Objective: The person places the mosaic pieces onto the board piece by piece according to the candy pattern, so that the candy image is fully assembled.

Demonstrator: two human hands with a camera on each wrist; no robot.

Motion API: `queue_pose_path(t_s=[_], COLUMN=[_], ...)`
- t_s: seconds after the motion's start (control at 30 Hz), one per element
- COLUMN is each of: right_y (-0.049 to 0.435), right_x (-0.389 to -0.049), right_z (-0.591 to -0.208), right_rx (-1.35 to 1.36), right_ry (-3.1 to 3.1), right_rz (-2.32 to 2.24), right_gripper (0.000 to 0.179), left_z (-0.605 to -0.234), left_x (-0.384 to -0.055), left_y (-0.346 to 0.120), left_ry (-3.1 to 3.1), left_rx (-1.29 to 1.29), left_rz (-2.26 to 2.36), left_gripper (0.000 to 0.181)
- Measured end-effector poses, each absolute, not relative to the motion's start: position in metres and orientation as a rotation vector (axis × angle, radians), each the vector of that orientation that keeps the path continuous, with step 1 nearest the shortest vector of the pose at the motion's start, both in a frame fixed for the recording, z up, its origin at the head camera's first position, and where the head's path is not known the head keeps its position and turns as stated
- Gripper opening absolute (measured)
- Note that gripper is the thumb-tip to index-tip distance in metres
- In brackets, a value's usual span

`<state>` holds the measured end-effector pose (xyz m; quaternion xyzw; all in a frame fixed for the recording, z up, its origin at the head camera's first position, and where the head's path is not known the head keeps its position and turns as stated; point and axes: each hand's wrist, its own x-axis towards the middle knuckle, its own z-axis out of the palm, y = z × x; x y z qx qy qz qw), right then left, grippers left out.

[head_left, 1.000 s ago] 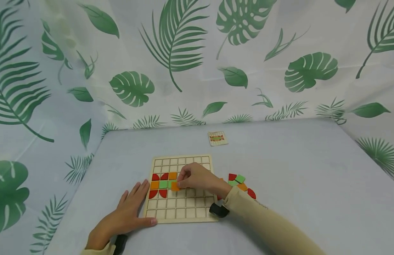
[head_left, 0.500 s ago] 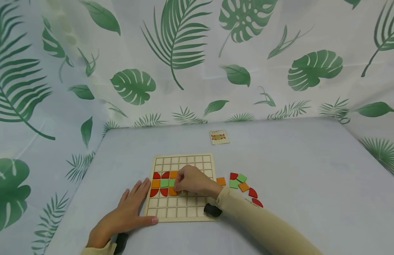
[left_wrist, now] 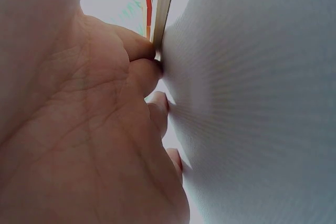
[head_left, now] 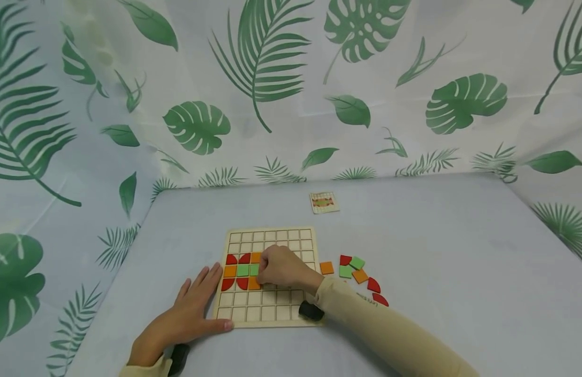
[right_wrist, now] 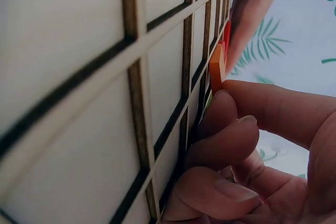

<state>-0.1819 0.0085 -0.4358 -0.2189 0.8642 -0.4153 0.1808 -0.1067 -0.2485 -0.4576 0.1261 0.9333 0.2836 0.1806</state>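
Note:
A square wooden grid board [head_left: 268,313] lies in front of me on the table. My left hand [head_left: 191,310] rests flat with fingers spread along the board's left side, its thumb on the near left corner. My right hand [head_left: 285,267] is over the middle of the board, thumb and fingers curled at an orange square tile [head_left: 253,284]. In the right wrist view, the fingertips meet the edge of that orange tile [right_wrist: 216,69], which sits slightly tilted at its cell. Red quarter-circle tiles [head_left: 228,284], an orange tile [head_left: 230,271] and green square tiles [head_left: 243,270] fill cells at the left.
Right of the board lie a single orange tile [head_left: 326,268] and a loose group with green tiles [head_left: 345,272] and red quarter circles [head_left: 373,285]. A small pattern card [head_left: 324,202] lies farther back. Leaf-printed cloth [head_left: 291,94] hangs behind the table.
My right hand has come down toward the near left with the orange tile, which was raised above the board and now lies at a cell under the green tile. My left hand stays put.

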Motion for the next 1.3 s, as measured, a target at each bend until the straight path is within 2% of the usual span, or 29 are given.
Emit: queue_pose_path(t_s=[0.5,0.93,1.17,1.3], right_y=[0.009,0.046,0.072,0.088], right_x=[-0.18,-0.177,-0.176,-0.175], right_z=[-0.433,-0.425,-0.421,-0.42], right_rx=[-0.663,-0.751,-0.793,-0.813], right_ry=[2.485,2.358,2.338,2.34], right_rz=[-1.096,-1.247,-1.292,-1.299], right_gripper=[0.026,0.007,0.034,0.038], left_z=[-0.449,-0.454,-0.449,-0.454], left_x=[-0.106,-0.107,-0.106,-0.106], left_y=[-0.244,-0.248,-0.246,-0.246], left_ry=[2.612,2.631,2.618,2.621], left_rx=[0.336,0.361,0.349,0.334], left_rz=[0.772,0.791,0.788,0.792], left_gripper=[0.127,0.13,0.128,0.132])
